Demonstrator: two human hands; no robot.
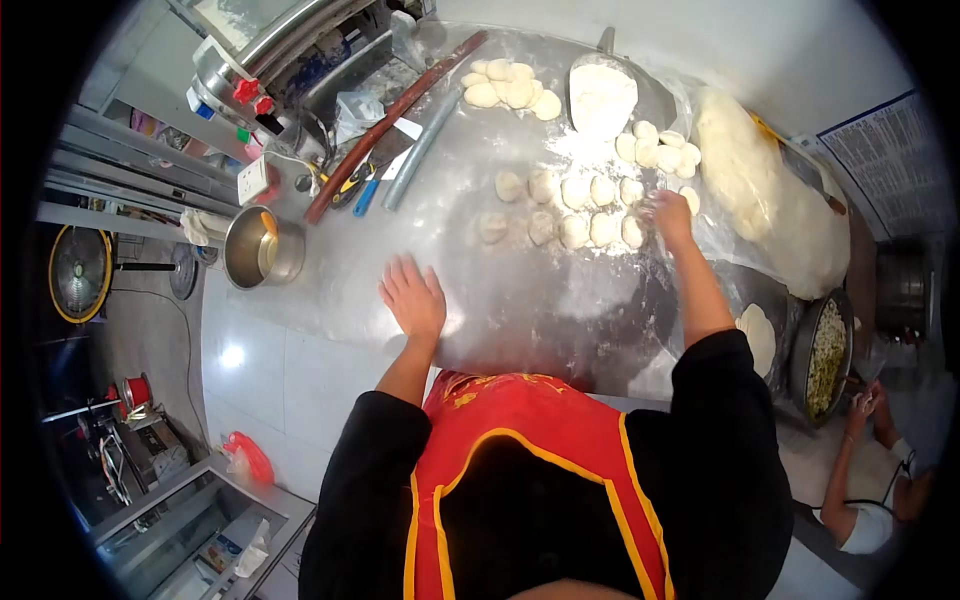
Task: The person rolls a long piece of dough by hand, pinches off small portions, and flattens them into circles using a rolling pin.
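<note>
My left hand (412, 295) lies spread, palm down, on the bare left part of the metal worktop (460, 280), holding nothing. My right hand (668, 216) is at the right end of two rows of small dough pieces (602, 190). Its fingers point left and are blurred, so I cannot make out whether a piece is in them. Beside it lies a flat dough round (690, 199), with a cluster of rounds (658, 150) just beyond. Loose flour (585, 150) is spread behind the rows.
A flour scoop (603, 98), more dough rounds (512, 88) and rolling rods (425, 148) lie toward the back. At right are a big dough mass (770, 185) and a pan of filling (828, 358). A metal pot (263, 248) stands left. Another person's hands (866, 402) are at lower right.
</note>
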